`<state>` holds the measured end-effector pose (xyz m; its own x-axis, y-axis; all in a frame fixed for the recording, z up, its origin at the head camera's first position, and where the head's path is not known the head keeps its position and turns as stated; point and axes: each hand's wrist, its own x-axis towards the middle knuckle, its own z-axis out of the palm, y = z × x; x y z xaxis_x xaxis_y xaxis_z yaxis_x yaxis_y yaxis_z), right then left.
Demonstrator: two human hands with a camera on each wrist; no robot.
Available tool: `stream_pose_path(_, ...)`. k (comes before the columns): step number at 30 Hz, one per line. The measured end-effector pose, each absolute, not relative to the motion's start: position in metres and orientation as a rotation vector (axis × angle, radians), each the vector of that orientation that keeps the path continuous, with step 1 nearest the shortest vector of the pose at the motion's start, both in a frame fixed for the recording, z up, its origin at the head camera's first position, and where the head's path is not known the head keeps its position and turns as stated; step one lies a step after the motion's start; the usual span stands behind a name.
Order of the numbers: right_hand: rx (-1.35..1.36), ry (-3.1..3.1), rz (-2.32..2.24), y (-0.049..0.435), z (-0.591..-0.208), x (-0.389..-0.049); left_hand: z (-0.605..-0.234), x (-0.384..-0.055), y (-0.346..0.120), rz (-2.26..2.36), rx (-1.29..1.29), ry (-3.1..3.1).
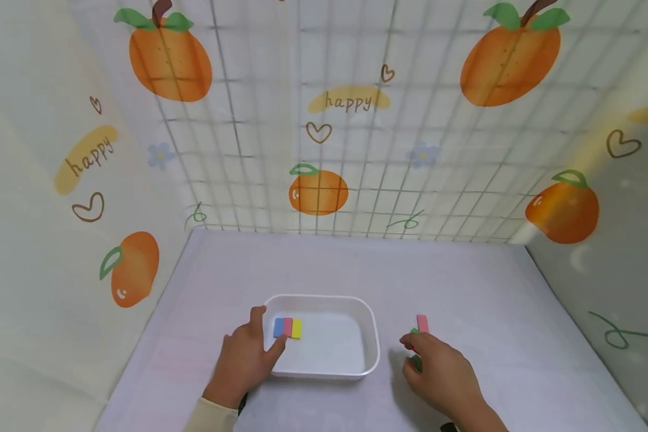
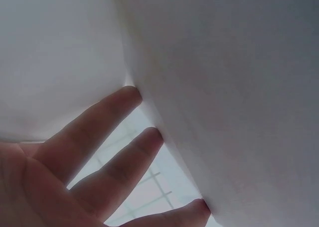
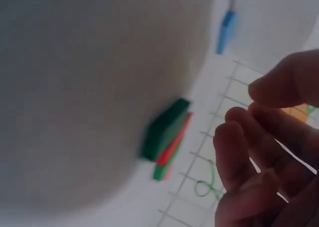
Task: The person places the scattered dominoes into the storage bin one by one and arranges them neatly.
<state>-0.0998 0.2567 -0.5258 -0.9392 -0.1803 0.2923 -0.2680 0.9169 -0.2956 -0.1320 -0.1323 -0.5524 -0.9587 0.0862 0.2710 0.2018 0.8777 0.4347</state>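
Note:
A white rectangular tray point(image 1: 324, 377) stands on the table. Flat blocks lie side by side at its left end: blue point(image 1: 278, 327), pink point(image 1: 288, 325) and yellow point(image 1: 297, 329). My left hand point(image 1: 245, 357) is at the tray's left side, fingers spread and straight, thumb tip just below the pink block. In the left wrist view its fingertips point(image 2: 152, 133) touch a pale surface. Right of the tray, my right hand point(image 1: 443, 369) hovers over loose blocks, its fingers bent loosely with nothing between them. Near it are a dark green block point(image 3: 164, 130), a red block point(image 3: 174, 145) and another pink block point(image 1: 422, 323).
The right wrist view also shows a blue piece point(image 3: 226, 33) farther off. White cloth walls point(image 1: 351, 150) printed with oranges enclose the table point(image 1: 464, 276) at the back and sides, with a wire grid showing through the back.

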Motion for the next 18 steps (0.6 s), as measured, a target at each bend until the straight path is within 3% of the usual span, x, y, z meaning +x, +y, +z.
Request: stream_pose_path(18, 0.047, -3.088, 0.43, 0.27, -0.531, -0.101, -0.554, -0.135, -0.134, -0.686, -0.209, -2.826)
